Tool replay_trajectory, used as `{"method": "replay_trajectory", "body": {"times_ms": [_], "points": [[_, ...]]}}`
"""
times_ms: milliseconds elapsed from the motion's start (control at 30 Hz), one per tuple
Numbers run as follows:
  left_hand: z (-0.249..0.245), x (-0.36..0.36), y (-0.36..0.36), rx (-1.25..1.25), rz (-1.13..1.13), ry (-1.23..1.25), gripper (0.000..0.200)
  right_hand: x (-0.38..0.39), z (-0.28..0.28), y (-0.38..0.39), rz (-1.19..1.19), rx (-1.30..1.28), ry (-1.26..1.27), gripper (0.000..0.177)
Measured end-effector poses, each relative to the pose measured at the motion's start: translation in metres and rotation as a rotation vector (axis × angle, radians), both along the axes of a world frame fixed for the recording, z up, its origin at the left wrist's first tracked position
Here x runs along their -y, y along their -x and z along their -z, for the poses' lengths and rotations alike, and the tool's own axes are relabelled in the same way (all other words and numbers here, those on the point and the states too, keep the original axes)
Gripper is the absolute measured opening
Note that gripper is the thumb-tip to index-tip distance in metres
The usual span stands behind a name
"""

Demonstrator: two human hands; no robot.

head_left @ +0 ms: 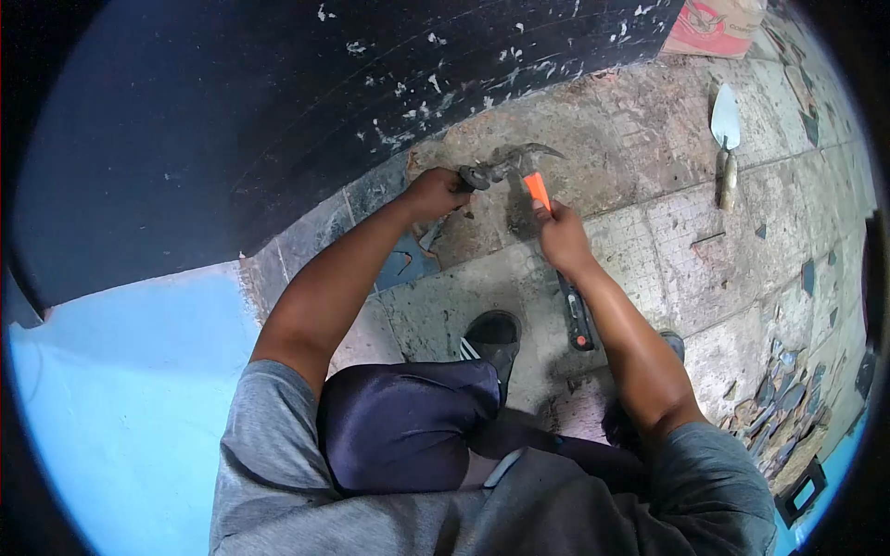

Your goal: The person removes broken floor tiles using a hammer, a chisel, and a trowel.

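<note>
My right hand [565, 241] is closed around the handle of a claw hammer [536, 188], which has an orange neck and a black grip. The hammer's steel head lies right by my left hand [432, 195], its claw pointing away to the right. My left fist grips what looks like a chisel [462, 185]; most of it is hidden by the fingers and the hammer head. Below that fist are a dark blue-grey floor tile [406, 264] and a stretch of bare, rough floor [482, 227] along the dark wall.
The dark wall [278, 111] with white chips runs along the far left side. A pointing trowel [726, 120] lies at the right, below a cardboard box [714, 28]. Broken tile shards [783, 403] are heaped at the lower right. My sandalled foot [494, 343] stands near the work spot.
</note>
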State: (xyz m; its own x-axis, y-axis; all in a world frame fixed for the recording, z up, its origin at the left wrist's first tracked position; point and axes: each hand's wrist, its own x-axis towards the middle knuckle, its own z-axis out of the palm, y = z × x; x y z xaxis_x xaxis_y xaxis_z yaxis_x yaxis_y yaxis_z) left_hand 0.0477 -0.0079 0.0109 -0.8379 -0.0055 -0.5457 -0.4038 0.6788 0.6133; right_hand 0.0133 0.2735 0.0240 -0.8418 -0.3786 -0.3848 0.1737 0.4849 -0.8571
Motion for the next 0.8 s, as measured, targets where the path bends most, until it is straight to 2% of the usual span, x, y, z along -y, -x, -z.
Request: {"method": "replay_trajectory", "body": {"times_ms": [100,167,233,267,333,367,433,467,500,567,800], "points": [[0.001,0.005,0.002,0.032,0.028,-0.021,0.040,-0.009,-0.013,0.025,0.094,0.088,-0.038,0.053],[0.002,0.004,0.002,0.011,0.045,0.015,0.040,-0.018,-0.011,0.058,0.176,-0.042,0.071,0.051],[0.000,0.003,0.001,0.019,0.062,0.061,0.040,-0.020,-0.068,0.077,0.361,0.028,0.325,0.043],[0.000,0.002,0.004,0.019,0.075,0.083,0.040,-0.017,-0.087,0.085,0.452,-0.019,0.414,0.039],[0.016,0.007,0.002,-0.004,0.024,0.008,0.040,-0.020,-0.093,0.098,0.538,-0.071,0.523,0.040],[0.025,0.010,0.001,-0.017,-0.003,-0.029,0.041,-0.019,-0.085,0.095,0.519,-0.169,0.421,0.039],[0.002,0.002,0.008,0.036,0.062,0.061,0.041,-0.006,-0.051,0.080,0.474,-0.362,0.218,0.038],[-0.007,-0.001,0.009,0.064,0.095,0.108,0.041,0.005,-0.043,0.060,0.351,-0.394,0.086,0.037],[-0.001,-0.001,0.007,0.050,0.067,0.061,0.039,0.009,-0.028,0.046,0.059,-0.256,-0.157,0.040],[0.016,0.002,0.002,0.023,0.016,-0.030,0.035,0.013,-0.004,0.039,-0.239,-0.054,-0.189,0.046],[0.012,-0.001,0.004,0.005,0.073,0.052,0.037,-0.020,0.020,0.032,-0.069,0.162,-0.121,0.054]]}}
